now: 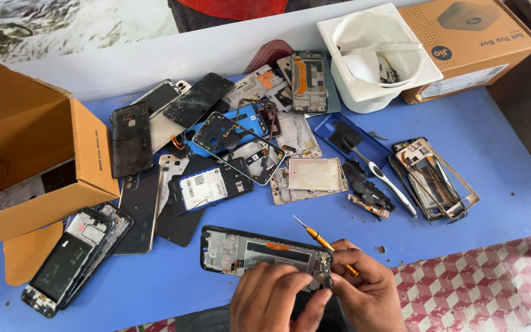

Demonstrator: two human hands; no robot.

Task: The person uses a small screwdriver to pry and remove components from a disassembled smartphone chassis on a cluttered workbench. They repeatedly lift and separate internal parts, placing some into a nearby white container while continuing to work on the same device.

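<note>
A black phone frame [241,251], opened so its inner board shows, lies flat on the blue table [487,141] at the near edge. My left hand [271,298] grips its right end, fingers curled over the corner. My right hand [370,289] holds an orange-handled screwdriver [326,244], whose thin tip points up and to the left, away from the frame. Both hands meet at the frame's right corner.
Several dismantled phones, back covers and frames are scattered across the middle of the table. An open cardboard box [38,154] stands at left, a white plastic tub [376,55] and a closed brown box [474,43] at back right. A white-handled tool [388,184] lies right of centre. Checked cloth [480,289] covers the near right.
</note>
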